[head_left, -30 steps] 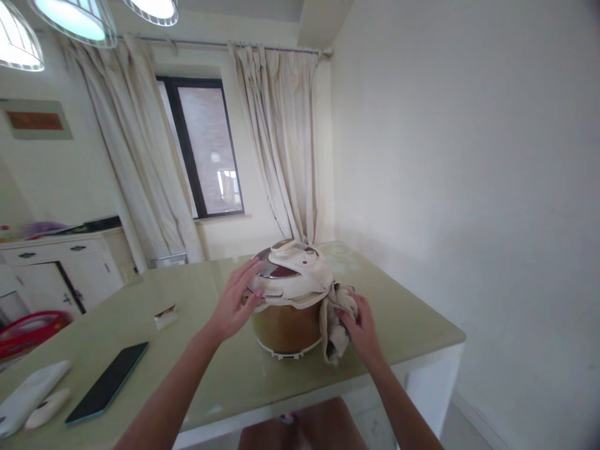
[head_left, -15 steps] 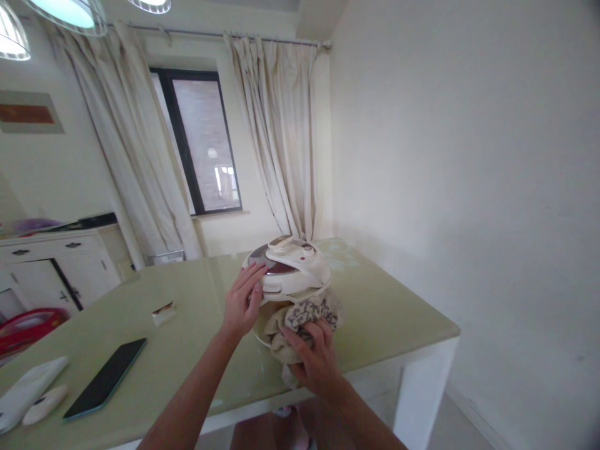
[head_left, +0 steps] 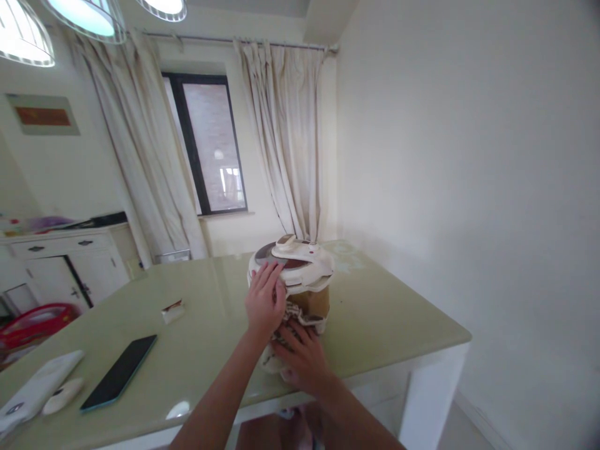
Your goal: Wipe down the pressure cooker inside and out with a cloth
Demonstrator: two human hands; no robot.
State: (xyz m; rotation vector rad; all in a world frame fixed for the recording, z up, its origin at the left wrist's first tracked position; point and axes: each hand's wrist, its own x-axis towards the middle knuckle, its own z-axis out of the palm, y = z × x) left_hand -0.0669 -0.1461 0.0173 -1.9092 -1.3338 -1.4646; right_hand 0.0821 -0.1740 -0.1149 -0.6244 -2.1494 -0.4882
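There is one view only, from the camera on my head. It looks forward and slightly down across the pale green table (head_left: pixel 187 325), toward the room's far corner where the curtained window (head_left: pixel 209 147) meets the bare right-hand wall (head_left: pixel 469 162). My forearms enter from the bottom edge, so the pressure cooker (head_left: pixel 293 275) in mid-frame lies within arm's reach. The ceiling lamps (head_left: pixel 89 15) show at the top left.

Bare table (head_left: pixel 398 312) right of cooker (head_left: pixel 304 284); phone (head_left: pixel 118 372) left
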